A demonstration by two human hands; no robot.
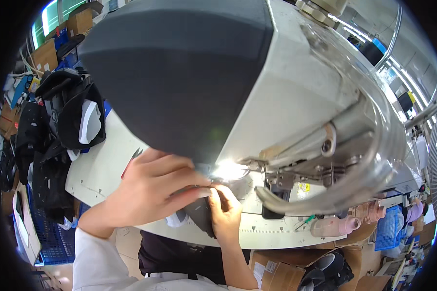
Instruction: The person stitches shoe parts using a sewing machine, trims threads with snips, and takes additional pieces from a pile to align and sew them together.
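Left hand (150, 189), right hand (226, 213) pinch dark fabric piece (199, 213); yellow label (303, 187) nearby.

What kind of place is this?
Probably a sewing workshop or factory: a big sewing machine on a white table, dark cut pieces piled beside it, and cardboard boxes below.

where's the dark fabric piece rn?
Head view, lower centre: the dark fabric piece is pinched between the left hand and right hand on the white table, under the sewing machine head.
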